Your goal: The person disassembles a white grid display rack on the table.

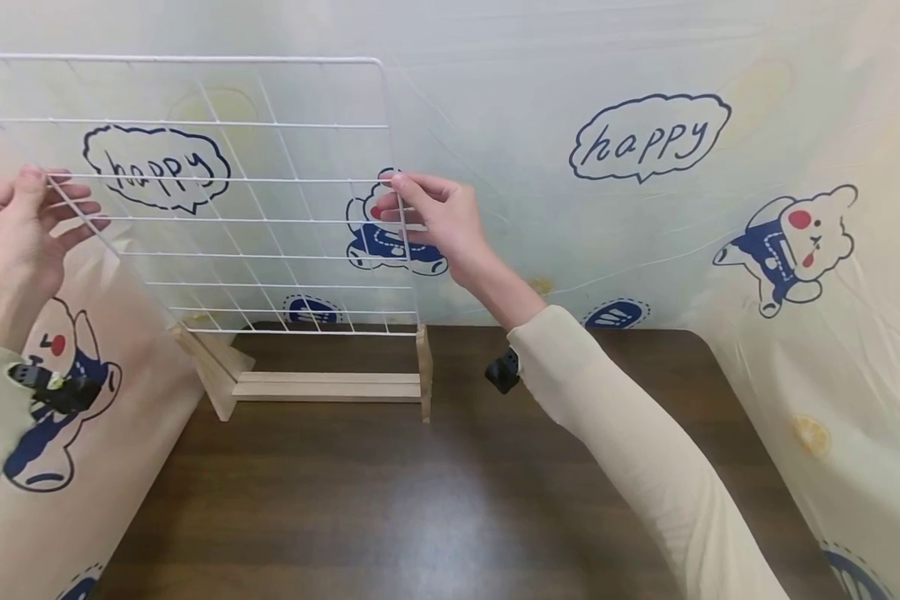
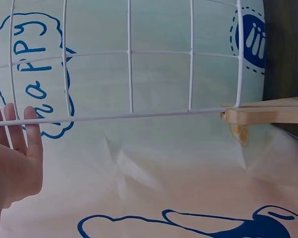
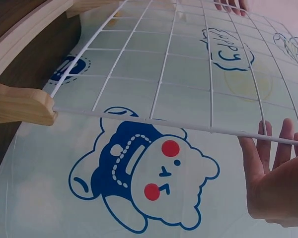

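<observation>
At upper left in the head view, the left hand (image 1: 15, 237) and right hand (image 1: 452, 225) pinch opposite edges of a white wire grid (image 1: 249, 179), its lower corners at a wooden stand (image 1: 330, 387) (brown tabletop (image 1: 292, 508) beneath). In the left wrist view, fingers (image 2: 34, 141) cross the edge at lower left; in the right wrist view, at lower right

One white wire grid (image 1: 255, 180) between left fingers (image 2: 34, 144) and right fingers (image 3: 264, 154), two sets in all; below them, one wooden stand (image 1: 330, 388) with two side pieces (image 1: 424, 371) on one surface (image 1: 330, 500). Around the fingers, head view: two "happy" bubbles (image 1: 648, 137), three printed bears (image 1: 780, 254).
</observation>
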The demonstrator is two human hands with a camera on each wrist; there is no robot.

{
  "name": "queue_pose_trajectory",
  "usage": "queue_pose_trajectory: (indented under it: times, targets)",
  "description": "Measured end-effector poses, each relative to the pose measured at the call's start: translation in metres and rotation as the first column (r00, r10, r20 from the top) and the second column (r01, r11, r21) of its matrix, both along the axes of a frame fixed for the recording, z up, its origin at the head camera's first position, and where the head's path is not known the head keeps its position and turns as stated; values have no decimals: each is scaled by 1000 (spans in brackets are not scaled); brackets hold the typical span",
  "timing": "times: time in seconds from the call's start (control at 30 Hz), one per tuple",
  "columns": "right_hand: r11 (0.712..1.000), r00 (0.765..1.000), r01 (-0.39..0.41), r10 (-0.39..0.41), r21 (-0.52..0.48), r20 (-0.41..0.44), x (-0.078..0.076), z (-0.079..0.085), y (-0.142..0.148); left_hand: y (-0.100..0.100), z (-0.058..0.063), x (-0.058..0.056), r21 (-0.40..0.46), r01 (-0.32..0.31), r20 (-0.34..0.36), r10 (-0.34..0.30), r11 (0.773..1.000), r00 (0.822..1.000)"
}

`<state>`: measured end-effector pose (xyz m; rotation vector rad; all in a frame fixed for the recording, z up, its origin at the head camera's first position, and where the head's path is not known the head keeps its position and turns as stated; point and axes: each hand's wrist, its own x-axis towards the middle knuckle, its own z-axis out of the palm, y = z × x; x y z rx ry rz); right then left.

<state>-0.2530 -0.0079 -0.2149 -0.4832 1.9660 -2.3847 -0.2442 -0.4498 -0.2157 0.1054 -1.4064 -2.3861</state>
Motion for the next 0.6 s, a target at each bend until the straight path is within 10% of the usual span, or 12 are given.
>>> queue_pose_trajectory:
  times: [0.6]
  targets:
    - [989,998,-3,-5,-145,-58,4,7,-2,0,12,-1,-30,132,-37,-133,991,990]
